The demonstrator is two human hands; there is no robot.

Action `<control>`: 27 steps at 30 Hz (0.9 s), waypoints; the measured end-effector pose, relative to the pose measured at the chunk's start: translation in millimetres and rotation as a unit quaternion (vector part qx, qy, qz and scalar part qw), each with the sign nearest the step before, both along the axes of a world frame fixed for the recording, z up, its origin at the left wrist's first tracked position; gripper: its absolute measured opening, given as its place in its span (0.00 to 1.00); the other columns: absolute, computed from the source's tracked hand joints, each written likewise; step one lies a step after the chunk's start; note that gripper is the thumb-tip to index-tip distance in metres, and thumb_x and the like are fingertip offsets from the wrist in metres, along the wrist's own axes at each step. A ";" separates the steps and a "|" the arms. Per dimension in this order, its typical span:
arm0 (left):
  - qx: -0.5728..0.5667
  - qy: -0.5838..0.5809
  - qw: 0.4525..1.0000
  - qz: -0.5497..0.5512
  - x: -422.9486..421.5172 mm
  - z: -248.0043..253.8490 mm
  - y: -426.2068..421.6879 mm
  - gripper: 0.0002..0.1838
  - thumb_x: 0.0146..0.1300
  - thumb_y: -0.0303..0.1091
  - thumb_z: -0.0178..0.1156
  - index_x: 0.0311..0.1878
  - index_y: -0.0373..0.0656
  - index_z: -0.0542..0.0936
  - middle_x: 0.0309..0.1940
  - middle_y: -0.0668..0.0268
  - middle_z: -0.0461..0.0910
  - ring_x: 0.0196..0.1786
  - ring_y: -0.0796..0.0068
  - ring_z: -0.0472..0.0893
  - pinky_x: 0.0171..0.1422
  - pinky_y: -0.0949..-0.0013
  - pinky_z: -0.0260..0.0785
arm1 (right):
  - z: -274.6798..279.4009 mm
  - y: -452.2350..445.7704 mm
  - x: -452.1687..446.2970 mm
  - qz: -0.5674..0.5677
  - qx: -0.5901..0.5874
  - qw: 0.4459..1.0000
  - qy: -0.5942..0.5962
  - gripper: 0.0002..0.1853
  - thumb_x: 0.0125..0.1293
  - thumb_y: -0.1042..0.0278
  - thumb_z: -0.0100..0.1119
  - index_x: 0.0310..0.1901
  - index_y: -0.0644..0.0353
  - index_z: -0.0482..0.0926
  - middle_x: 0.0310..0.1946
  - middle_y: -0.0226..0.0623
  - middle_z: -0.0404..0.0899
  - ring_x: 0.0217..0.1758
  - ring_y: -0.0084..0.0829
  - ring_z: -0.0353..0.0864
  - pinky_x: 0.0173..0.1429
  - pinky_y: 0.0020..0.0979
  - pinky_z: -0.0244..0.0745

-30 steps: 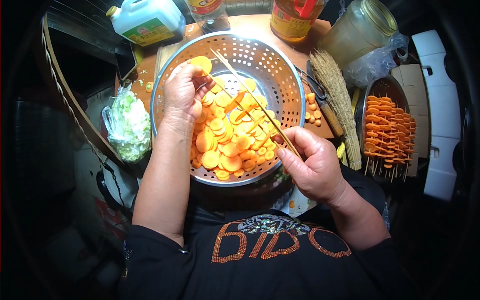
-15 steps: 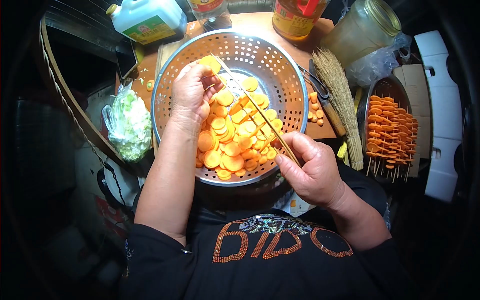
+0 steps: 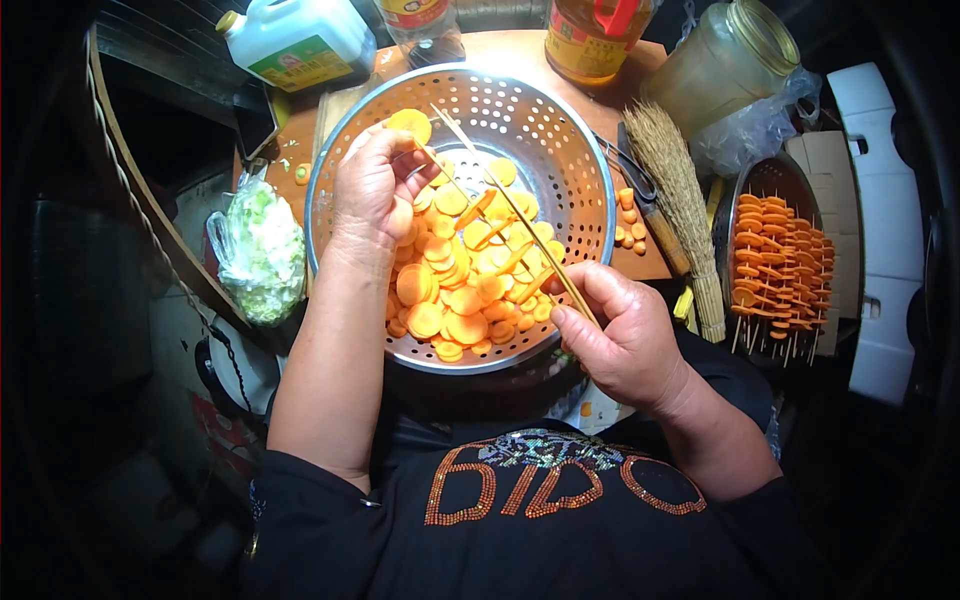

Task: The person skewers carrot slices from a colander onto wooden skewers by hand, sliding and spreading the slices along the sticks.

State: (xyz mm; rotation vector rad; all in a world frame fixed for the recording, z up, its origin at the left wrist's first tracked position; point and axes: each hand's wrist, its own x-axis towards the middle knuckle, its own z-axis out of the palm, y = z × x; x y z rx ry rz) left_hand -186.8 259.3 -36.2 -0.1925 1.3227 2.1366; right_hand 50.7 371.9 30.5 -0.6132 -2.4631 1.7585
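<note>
Round carrot slices are heaped in a perforated metal colander in front of me. My left hand is above its left side, thumb and fingers pinched on a carrot slice, close to the tip of a thin skewer. My right hand, at the colander's lower right rim, grips the lower ends of the bamboo skewers. One skewer slants up with several carrot slices threaded along it, spaced apart. Another beside it looks bare. The palm side of my left hand is partly hidden.
At right, finished carrot skewers lie in a dark colander. A straw brush, scissors and carrot ends sit between. A bag of chopped greens is at left; jugs and a jar stand behind.
My left hand has shifted slightly left and down, with the carrot slice still at its fingertips. My right hand and the skewers are almost unmoved.
</note>
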 end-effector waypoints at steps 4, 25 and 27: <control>-0.010 0.003 1.000 0.015 -0.7 5.7 -5.9 0.13 0.55 0.22 0.56 0.44 0.41 0.71 0.29 0.65 0.76 0.28 0.75 0.77 0.37 0.65 0.77 | 0.7 0.4 -0.7 -0.007 -0.042 0.999 -0.010 0.09 0.59 0.72 0.57 0.42 0.62 0.76 0.28 0.43 0.80 0.32 0.34 0.82 0.37 0.29 0.74; -0.118 0.171 0.977 -0.043 6.4 21.9 -23.8 0.07 0.59 0.24 0.56 0.42 0.38 0.74 0.31 0.63 0.80 0.31 0.77 0.80 0.39 0.74 0.77 | 3.6 -2.5 -4.2 -0.043 -0.309 0.947 -0.074 0.08 0.65 0.73 0.52 0.45 0.64 0.73 0.18 0.23 0.72 0.16 0.12 0.66 0.20 0.16 0.60; -0.115 0.147 0.981 -0.058 8.9 24.7 -24.3 0.08 0.60 0.23 0.55 0.42 0.39 0.74 0.32 0.63 0.80 0.31 0.76 0.80 0.40 0.73 0.77 | 2.5 -3.7 -4.4 -0.046 -0.315 0.946 -0.067 0.08 0.66 0.74 0.52 0.45 0.64 0.73 0.18 0.23 0.71 0.16 0.11 0.65 0.20 0.16 0.59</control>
